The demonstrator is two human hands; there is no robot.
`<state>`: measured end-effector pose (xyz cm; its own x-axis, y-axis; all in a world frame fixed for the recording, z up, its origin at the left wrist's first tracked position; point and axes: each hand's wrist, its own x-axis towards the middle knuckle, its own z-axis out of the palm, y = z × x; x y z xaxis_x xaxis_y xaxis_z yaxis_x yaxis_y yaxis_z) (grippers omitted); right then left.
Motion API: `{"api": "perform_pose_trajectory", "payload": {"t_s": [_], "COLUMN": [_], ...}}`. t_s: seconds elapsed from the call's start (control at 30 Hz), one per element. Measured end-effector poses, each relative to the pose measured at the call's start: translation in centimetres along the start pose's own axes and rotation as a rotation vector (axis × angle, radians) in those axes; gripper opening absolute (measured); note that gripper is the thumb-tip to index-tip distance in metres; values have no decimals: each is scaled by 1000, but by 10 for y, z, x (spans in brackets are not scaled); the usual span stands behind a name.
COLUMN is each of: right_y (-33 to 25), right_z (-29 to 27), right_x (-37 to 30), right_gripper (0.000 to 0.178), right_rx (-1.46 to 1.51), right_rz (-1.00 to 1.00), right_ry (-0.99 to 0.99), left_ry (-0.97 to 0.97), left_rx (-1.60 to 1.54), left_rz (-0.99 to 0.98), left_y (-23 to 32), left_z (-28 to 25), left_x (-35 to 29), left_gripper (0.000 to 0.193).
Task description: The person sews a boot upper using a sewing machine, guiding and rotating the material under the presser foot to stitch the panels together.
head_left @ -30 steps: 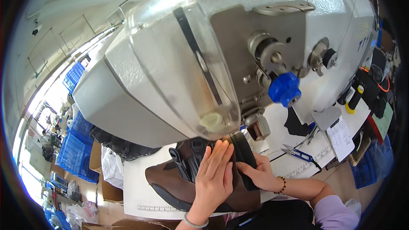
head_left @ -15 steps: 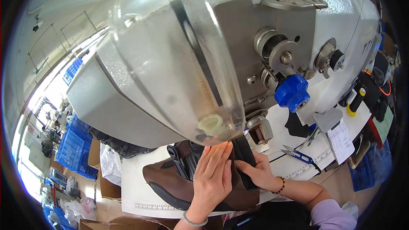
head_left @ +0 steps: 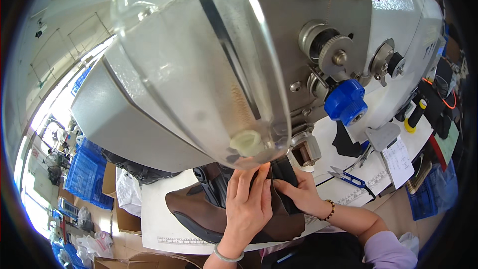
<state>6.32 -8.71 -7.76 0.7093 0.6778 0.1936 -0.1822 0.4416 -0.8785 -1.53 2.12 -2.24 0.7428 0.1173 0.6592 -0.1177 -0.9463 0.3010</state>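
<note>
While the left hand [head_left: 249, 201] presses flat on brown-black fabric [head_left: 199, 209] by the bench's front edge [head_left: 152, 243], the right hand [head_left: 304, 193] pinches it, likely positioning; steady guiding seems needed.

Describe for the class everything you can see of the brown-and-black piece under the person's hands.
The brown-and-black piece looks like soft leather or similar sheeting: a brown body, a black panel along its near left edge, and dark raised parts beside the left hand. It lies, bulging and folded, on the white table, beneath the sewing machine. The left hand rests on its middle; the right hand grips its dark right side. The hands and machine hide parts of it.
</note>
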Motion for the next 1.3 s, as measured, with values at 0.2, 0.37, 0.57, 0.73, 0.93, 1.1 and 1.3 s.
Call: {"api": "perform_pose_trajectory", "payload": {"t_s": [0.2, 0.37, 0.57, 0.73, 0.93, 1.1, 1.3], "right_y": [0, 5, 10, 8, 6, 4, 10], "right_z": [4, -4, -8, -6, -3, 3, 1], "right_x": [-3, -5, -7, -7, -7, -11, -9], "right_gripper": [21, 18, 20, 21, 22, 22, 21], "right_rx": [-63, -114, -180, -110, -61, -62, -10], "right_rz": [-59, -38, -117, -76, -63, -62, -24], "right_ry": [96, 5, -29, -41, -45, -2, -3], "left_ry": [-42, -54, -92, -63, -30, -77, -73], "left_rx": [16, -13, 46, 26, 21, 6, 23], "left_rz": [78, 125, 143, 120, 111, 100, 82], "left_y": [-8, -14, -9, -8, -6, -3, -2], "left_z": [-2, -1, -5, 1, -2, -8, -8], "left_x": [-4, -10, -6, -11, -9, -5, -7], "left_gripper": [34, 37, 38, 37, 36, 35, 35]}}
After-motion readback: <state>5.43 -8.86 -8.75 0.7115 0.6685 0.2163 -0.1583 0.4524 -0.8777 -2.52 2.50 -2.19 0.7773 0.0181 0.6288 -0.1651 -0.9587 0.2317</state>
